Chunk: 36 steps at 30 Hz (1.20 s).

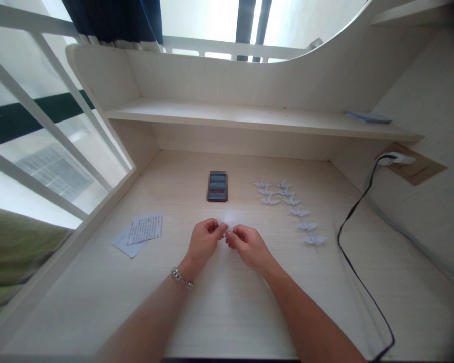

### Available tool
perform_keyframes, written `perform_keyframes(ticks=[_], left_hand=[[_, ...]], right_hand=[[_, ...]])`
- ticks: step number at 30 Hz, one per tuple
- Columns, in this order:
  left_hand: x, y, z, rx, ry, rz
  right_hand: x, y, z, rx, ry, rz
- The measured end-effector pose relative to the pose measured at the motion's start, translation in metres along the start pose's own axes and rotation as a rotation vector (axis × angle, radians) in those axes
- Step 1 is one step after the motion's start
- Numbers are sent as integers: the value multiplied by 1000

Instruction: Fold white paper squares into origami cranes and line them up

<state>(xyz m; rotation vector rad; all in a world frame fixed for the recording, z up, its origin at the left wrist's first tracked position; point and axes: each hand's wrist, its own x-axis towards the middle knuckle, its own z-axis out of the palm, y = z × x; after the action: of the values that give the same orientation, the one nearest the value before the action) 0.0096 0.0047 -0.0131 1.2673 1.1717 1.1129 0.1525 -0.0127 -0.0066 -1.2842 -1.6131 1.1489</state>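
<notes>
At the middle of the desk, my left hand [206, 237] and my right hand [247, 244] meet with thumbs and fingers pinched. Between the fingertips is a small piece of white paper [227, 222], mostly hidden and hard to tell from the pale desktop. Several folded white paper cranes [298, 212] stand in loose rows to the right of my hands. Off to the left lie paper sheets [146, 228], the top one bearing lines of writing. Just beyond my fingers is a dark phone [217, 186] with a blurred screen. A chain bracelet circles my left wrist.
A black cable [348, 252] runs down the desk's right side from a plug in the wall socket [412, 164]. Over the back of the desk [227, 312] spans a shelf [249, 113] with a flat bluish item [369, 117]. White rails [53, 116] border the left.
</notes>
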Motion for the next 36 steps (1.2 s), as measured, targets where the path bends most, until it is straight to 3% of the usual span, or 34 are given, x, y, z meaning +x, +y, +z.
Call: perform_keyframes(ticks=[6, 12, 17, 27, 33, 36], left_hand=[[0, 6, 3, -213, 43, -84], [0, 6, 0, -82, 47, -28], [-2, 6, 4, -187, 25, -82], [-2, 7, 2, -259, 11, -115], [-4, 10, 7, -302, -48, -78], [-4, 9, 7, -279, -11, -50]], right_hand=[[-1, 1, -4, -53, 4, -37], [2, 3, -1, 118, 21, 11], [3, -2, -3, 252, 1, 42], [2, -2, -3, 233, -13, 33], [4, 1, -5, 236, 106, 8], [5, 3, -4, 266, 139, 0]])
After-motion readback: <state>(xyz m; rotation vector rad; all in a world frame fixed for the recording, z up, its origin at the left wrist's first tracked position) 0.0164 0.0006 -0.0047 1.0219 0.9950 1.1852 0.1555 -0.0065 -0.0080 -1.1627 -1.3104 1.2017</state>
